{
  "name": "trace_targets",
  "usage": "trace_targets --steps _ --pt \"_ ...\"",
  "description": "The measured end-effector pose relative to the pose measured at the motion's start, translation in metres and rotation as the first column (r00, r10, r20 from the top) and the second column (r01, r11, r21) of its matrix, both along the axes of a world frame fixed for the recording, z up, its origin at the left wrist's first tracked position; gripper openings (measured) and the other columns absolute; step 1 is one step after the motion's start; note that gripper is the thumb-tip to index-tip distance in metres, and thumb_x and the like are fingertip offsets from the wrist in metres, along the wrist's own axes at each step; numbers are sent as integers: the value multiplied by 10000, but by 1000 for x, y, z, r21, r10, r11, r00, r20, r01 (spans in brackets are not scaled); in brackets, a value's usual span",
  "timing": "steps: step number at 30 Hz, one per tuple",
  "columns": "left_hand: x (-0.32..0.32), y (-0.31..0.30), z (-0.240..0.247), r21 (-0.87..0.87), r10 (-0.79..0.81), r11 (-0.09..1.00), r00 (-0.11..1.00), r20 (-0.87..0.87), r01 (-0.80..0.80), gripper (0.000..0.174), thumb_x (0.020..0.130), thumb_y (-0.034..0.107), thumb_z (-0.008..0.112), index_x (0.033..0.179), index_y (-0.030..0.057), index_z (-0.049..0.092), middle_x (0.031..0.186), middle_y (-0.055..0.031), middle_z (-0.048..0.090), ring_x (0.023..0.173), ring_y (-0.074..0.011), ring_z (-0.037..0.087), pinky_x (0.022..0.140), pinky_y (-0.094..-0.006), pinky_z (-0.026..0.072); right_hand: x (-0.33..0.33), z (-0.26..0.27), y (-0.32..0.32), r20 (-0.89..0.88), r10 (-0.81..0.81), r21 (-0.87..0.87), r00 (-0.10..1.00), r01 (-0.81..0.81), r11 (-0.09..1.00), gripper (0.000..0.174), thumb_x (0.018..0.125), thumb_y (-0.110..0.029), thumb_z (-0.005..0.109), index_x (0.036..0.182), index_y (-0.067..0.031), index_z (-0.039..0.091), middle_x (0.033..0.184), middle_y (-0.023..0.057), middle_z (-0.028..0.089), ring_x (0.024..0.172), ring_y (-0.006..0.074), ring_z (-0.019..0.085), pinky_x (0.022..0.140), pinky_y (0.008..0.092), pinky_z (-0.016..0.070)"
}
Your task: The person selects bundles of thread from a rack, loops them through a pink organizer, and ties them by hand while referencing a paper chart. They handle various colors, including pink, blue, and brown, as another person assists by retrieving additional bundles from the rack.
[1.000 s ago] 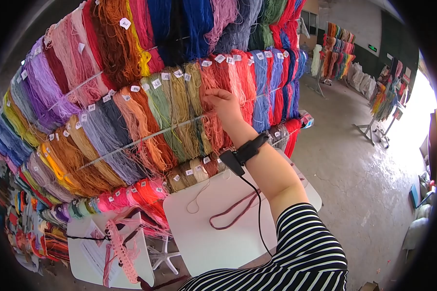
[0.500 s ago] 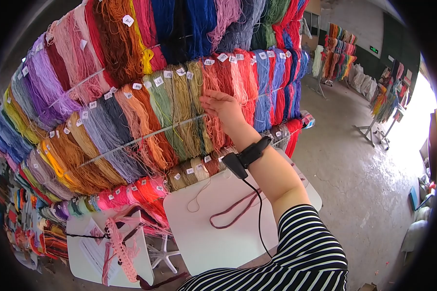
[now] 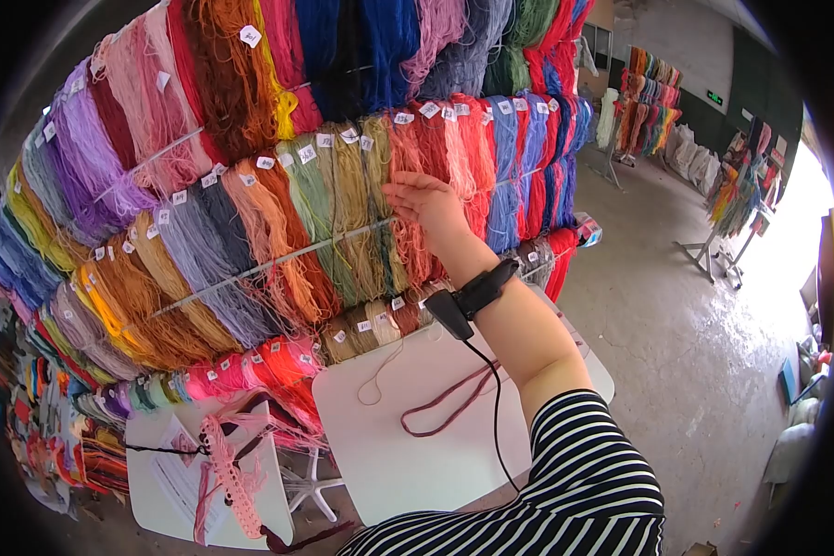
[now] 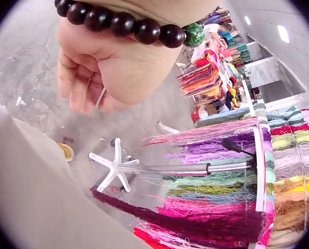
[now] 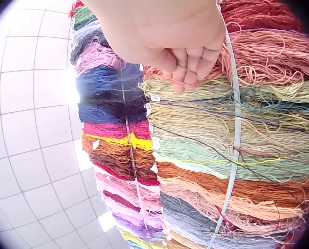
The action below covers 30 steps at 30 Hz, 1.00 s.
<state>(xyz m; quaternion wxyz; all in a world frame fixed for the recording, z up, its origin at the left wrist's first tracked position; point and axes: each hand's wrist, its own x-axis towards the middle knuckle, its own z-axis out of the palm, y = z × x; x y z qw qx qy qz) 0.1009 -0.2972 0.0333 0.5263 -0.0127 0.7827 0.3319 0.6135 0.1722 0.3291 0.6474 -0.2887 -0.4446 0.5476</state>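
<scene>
the right hand [image 3: 428,206] is raised against a rack of hanging yarn, on a salmon-pink skein [image 3: 403,153] in the 2nd row from the top, between an olive skein [image 3: 372,185] and a red skein [image 3: 477,157]. in the right wrist view its fingers [image 5: 190,65] are bent and bunched, with the tips pressed into the pink strands. whether they pinch a strand cannot be told.

each skein carries a small white paper tag [image 3: 403,118] at its top. the marks on the tags are too small to read. a green lit sign [image 3: 711,93] on the far wall is also unreadable.

the left hand [image 4: 107,67] hangs low, well apart from the yarn, with a dark bead bracelet [image 4: 123,21] at the wrist. its fingers are curled toward the palm and a thin white sliver shows between them. i cannot tell if they hold anything.

below the rack stands a white table [image 3: 417,463] with a loop of maroon yarn [image 3: 445,403] lying on it.
</scene>
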Motion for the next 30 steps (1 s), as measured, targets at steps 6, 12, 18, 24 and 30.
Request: trace_targets --steps 6,12,18,24,30 --pt "-3 -3 -1 -5 0 1000 1000 2 0 410 889 319 592 1230 102 526 1104 -70 597 959 -171 551 815 -298 466 -2 1 0 -23 -22 -26 999 21 999 254 875 -62 508 1112 -27 592 968 77 683 827 151 616 745 288 462" --pt "-5 -7 -1 -10 0 1000 1000 7 0 425 887 323 594 1242 100 521 1118 -76 597 968 -176 551 824 -302 466 0 1 2 -25 -28 -37 999 27 999 220 878 -72 537 1089 -41 592 936 72 685 794 133 618 714 266 477" --pt "-8 -12 -1 -15 3 1000 1000 9 -3 440 886 327 596 1253 98 517 1132 -82 597 977 -181 552 833 -306 466 -1 -2 8 15 -94 82 995 92 992 173 880 -97 563 1024 -27 628 868 48 680 730 120 602 647 256 462" --pt "-11 -18 3 -8 1 1000 1000 6 -1 455 884 330 598 1265 97 512 1145 -87 598 986 -185 553 842 -309 466 -5 0 8 424 -580 405 695 428 808 165 852 -160 576 919 -44 672 773 125 669 704 249 640 626 346 483" --pt "-20 -34 2 4 -1 1000 1000 12 1 470 882 334 601 1276 95 508 1159 -93 598 995 -190 553 850 -313 466 -35 -28 -96 551 -744 676 379 321 664 144 824 -114 544 842 -42 667 787 176 647 735 347 634 637 410 494"
